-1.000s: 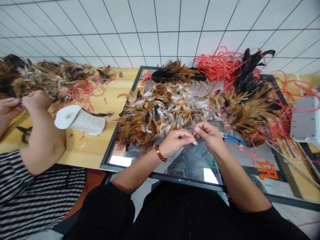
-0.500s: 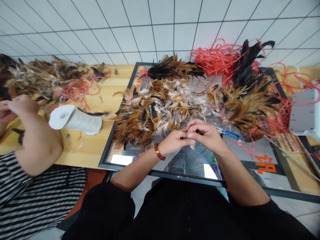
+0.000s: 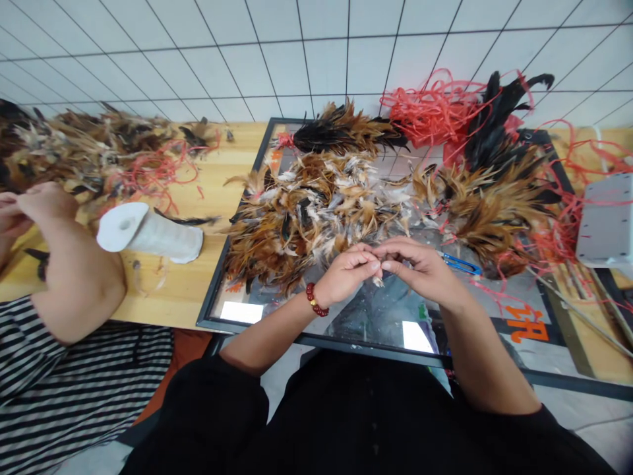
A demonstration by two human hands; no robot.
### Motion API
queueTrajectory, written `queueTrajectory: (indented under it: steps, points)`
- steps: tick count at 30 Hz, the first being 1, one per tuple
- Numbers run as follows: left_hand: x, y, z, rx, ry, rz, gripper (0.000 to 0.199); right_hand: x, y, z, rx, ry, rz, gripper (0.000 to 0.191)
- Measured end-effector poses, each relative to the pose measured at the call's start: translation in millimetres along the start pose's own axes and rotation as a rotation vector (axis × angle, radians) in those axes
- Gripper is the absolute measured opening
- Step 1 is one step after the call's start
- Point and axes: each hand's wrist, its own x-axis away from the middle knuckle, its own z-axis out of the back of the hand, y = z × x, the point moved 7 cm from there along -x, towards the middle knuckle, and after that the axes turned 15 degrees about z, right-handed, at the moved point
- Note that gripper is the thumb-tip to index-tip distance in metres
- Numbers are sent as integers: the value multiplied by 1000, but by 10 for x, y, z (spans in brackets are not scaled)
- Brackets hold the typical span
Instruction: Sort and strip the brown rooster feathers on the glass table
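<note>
My left hand (image 3: 349, 274), with a dark red bead bracelet at the wrist, is closed in a pinch. Pale feather tips (image 3: 378, 281) stick out below its thumb. Right against it, my right hand (image 3: 418, 264) has thumb and fingers curled together; whatever lies in them is hidden. Just beyond both hands spreads a heap of brown and white feathers (image 3: 316, 204) on a black-framed glass panel (image 3: 356, 330). A pair of blue thread snips (image 3: 461, 264) shows beside my right hand, its blade end hidden behind that hand.
Tied bundles of black and brown feathers (image 3: 346, 132) and a tangle of red plastic string (image 3: 430, 109) lie along the wall. A white spool (image 3: 168, 234) rests on the wooden table at left, near a co-worker's arm (image 3: 79, 264). A grey-topped box (image 3: 606, 218) stands at right.
My right fingers have drawn slightly away from my left fingertips, opening a small gap between the hands. The view has shifted slightly; the feather heap looks the same.
</note>
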Motion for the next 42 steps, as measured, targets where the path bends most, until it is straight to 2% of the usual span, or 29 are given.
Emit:
queueTrajectory:
  steps: [2,4,10,14,18,21,24,27,31,33,38,42]
  points:
    - [-4,-23,-6,22,-7,19,33,-9,-62,-27,28,11,21,13]
    - [-9,-46,1,81,8,32,28,-23,-129,-49,87,17,47,17]
    - [-41,-157,53,380,81,116,19,23,-329,-70,459,48,231,9]
    - [-45,-154,79,434,87,84,16,87,-384,-59,531,113,335,11]
    - [-18,-85,117,346,125,-12,13,103,-277,-70,281,158,194,18]
    - [11,-12,147,233,172,-101,10,126,-233,-98,263,220,118,21]
    - [22,43,165,133,189,-163,9,156,-265,-105,345,306,148,9]
    - [43,121,182,-20,226,-237,10,181,-323,-133,401,341,228,11]
    - [190,320,209,-404,479,-419,7,196,-438,-208,580,315,346,16]
    - [264,396,181,-551,565,-492,8,184,-480,-235,616,313,364,19]
    - [325,427,139,-551,569,-561,16,133,-494,-240,404,375,310,15]
    - [355,419,153,-492,604,-590,16,164,-293,-227,136,456,96,14]
